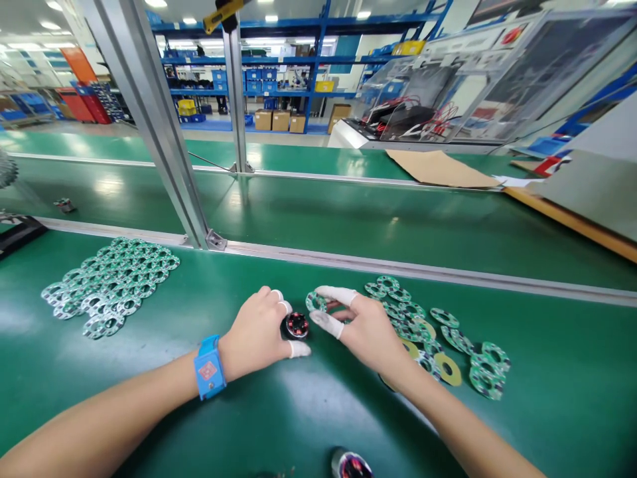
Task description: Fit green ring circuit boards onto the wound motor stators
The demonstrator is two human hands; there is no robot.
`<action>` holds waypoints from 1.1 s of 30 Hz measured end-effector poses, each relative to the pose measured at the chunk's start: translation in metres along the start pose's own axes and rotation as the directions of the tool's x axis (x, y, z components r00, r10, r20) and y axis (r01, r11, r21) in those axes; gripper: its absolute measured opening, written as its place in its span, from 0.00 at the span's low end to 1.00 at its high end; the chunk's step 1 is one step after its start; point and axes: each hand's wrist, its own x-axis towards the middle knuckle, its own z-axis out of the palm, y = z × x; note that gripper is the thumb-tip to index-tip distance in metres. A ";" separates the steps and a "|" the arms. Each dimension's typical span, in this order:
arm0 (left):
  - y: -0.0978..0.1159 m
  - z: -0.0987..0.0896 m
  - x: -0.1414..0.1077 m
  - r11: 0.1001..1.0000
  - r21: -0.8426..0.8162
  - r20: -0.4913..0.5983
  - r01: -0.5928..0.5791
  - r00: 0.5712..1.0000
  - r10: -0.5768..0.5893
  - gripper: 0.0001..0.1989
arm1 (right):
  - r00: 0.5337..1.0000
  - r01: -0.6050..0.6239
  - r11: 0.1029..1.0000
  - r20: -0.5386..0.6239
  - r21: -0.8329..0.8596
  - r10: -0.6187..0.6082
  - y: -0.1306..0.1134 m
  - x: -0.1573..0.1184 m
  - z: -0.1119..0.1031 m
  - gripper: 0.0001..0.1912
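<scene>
My left hand (263, 326), with white finger cots and a blue wrist strap (210, 367), curls around a small round motor part (297, 325) with copper-red windings. Its thumb is stretched out below the part. Just to the right, my right hand (355, 322) pinches a green ring-shaped circuit board (316, 302) between cot-covered thumb and forefinger. The ring is held tilted, close to the motor part but apart from it. A second motor part (351, 465) stands at the bottom edge of the view.
Ring boards (119, 275) lie in overlapping rows at the left. More ring boards (485, 375) and yellow rings (448, 369) are scattered right of my right hand. A metal post (154, 126) rises from the rail (298, 257) behind my hands.
</scene>
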 end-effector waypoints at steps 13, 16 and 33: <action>-0.007 0.012 0.000 1.000 0.009 0.040 0.026 0.999 -0.027 0.19 | 0.921 0.388 0.852 0.186 -0.350 -0.343 0.015 -0.011 0.015 0.18; -0.007 0.012 0.000 0.999 0.014 0.049 0.034 0.998 -0.035 0.19 | 0.894 0.444 0.778 0.165 -0.444 -0.416 0.018 -0.014 0.017 0.17; -0.008 0.016 0.002 0.997 0.075 0.029 0.000 1.000 -0.002 0.14 | 0.935 0.354 0.865 0.141 -0.354 -0.325 0.010 -0.011 0.023 0.17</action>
